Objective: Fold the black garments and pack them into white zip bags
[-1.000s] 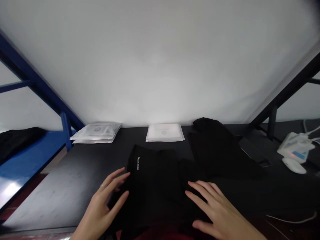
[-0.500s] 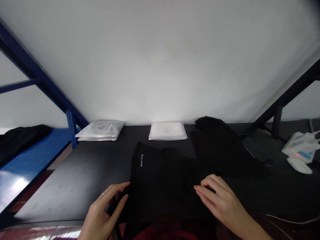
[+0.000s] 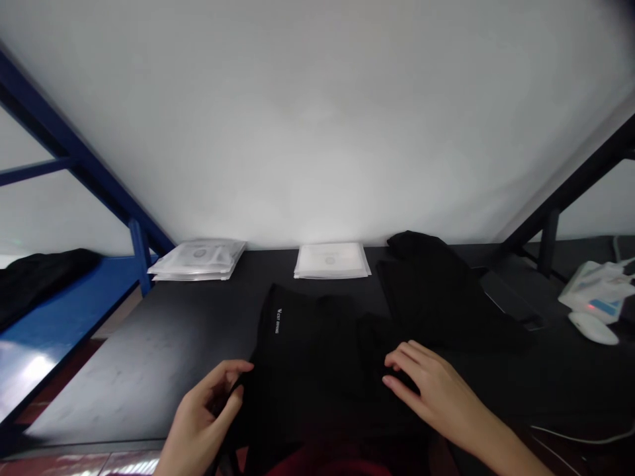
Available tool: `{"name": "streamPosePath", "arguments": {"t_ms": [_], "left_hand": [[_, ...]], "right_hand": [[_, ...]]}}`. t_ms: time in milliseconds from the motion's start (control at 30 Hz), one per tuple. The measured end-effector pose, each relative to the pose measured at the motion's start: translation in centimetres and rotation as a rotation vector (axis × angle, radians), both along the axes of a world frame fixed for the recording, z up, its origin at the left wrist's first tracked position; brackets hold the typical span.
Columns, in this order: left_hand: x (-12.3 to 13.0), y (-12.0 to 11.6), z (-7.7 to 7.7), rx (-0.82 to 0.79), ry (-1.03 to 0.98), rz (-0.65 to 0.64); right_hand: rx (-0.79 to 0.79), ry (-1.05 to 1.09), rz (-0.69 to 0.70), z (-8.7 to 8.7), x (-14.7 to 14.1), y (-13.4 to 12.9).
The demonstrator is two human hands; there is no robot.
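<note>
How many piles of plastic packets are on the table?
2: one pile at the back left of the table, another pile at back centre, beyond the lettered black garment. Some within each may be hidden.

And here's the right hand (image 3: 431, 383), spread wide a second ago, now gathering itself: fingers curl, and the thumb, well below them then, swings up close under their tips! Over to the left hand (image 3: 197, 411), and it slips nearer the person along the left edge of the black cloth (image 3: 307, 344), well below the white lettering (image 3: 278, 321) now. Its fingers, stretched out across that edge before, bend inward, and in the last half second the thumb draws back a touch. Black on black, so whether either hand has pinched fabric is hard to call. The view swings slightly too, sliding the table (image 3: 99, 390) rightward in frame.
</note>
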State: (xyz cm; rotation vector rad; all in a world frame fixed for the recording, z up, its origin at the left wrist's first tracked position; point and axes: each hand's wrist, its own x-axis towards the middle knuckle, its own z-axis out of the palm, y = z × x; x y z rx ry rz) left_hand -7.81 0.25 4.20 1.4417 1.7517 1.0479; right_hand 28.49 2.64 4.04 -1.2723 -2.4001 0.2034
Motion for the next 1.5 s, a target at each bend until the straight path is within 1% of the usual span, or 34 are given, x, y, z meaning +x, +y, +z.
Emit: {"name": "streamPosePath", "arguments": {"t_ms": [100, 167, 233, 333, 400, 500, 567, 667, 733, 800, 867, 933, 1000, 1067, 1167, 1233, 1300, 1400, 1433, 1500], "left_hand": [[-0.4, 0.7, 0.4, -0.049, -0.061, -0.027], [-0.7, 1.5, 0.6, -0.052, -0.045, -0.048], [-1.1, 3.0, 0.9, -0.007, 0.028, -0.051], [-1.5, 6.3, 1.1, 0.110, 0.232, -0.048], [-1.3, 9.0, 1.0, 0.187, 0.401, -0.101], [-0.7, 12.8, 0.4, 0.244, 0.645, -0.246], [-0.1, 14.6, 0.1, 0.241, 0.716, -0.335], [0.8, 15.8, -0.1, 0.249, 0.699, -0.421], [1.2, 15.9, 0.1, 0.280, 0.677, -0.459], [1.7, 15.7, 0.4, 0.327, 0.650, -0.490], [2.2, 15.5, 0.7, 0.380, 0.620, -0.514], [2.6, 15.2, 1.0, 0.438, 0.590, -0.526], [2.9, 15.0, 1.3, 0.501, 0.563, -0.517], [3.0, 14.6, 1.7, 0.561, 0.539, -0.493], [2.6, 14.0, 2.4, 0.627, 0.517, -0.460], [1.9, 13.5, 2.6, 0.673, 0.529, -0.485], [0.9, 13.0, 2.4, 0.730, 0.577, -0.542], [-0.9, 11.8, 1.2, 0.809, 0.663, -0.581], [-1.4, 11.2, 0.7, 0.822, 0.681, -0.575], [-2.3, 9.8, -0.2, 0.824, 0.705, -0.561]], "right_hand": [[0.061, 0.054, -0.078, 0.3, -0.1, 1.8], [0.084, 0.056, -0.128, 0.3, -0.2, 3.1], [0.031, 0.012, -0.163, 0.2, -0.5, 4.2], [-0.092, -0.058, -0.176, -0.1, -1.0, 5.6], [-0.139, -0.065, -0.162, 0.0, -1.4, 6.2], [-0.194, -0.060, -0.154, 0.5, -1.7, 6.5], [-0.233, -0.063, -0.164, 0.9, -1.6, 6.4], [-0.279, -0.063, -0.171, 1.6, -1.2, 5.8], [-0.304, -0.058, -0.159, 2.2, -0.9, 5.5], [-0.365, -0.072, -0.141, 2.8, -0.7, 5.4], [-0.408, -0.078, -0.137, 3.2, -0.8, 5.7], [-0.391, -0.027, -0.139, 3.4, -1.4, 6.5], [-0.340, 0.080, -0.118, 3.1, -2.3, 7.6], [-0.327, 0.167, -0.072, 2.6, -3.3, 8.7], [-0.310, 0.221, -0.004, 1.9, -4.3, 9.7], [-0.265, 0.233, 0.031, 1.7, -4.5, 9.7], [-0.189, 0.243, 0.064, 1.6, -4.4, 9.1], [-0.072, 0.255, 0.118, 1.4, -3.9, 7.5], [-0.010, 0.237, 0.160, 1.2, -3.6, 6.9], [0.169, 0.140, 0.279, 0.7, -3.1, 5.7]]}}
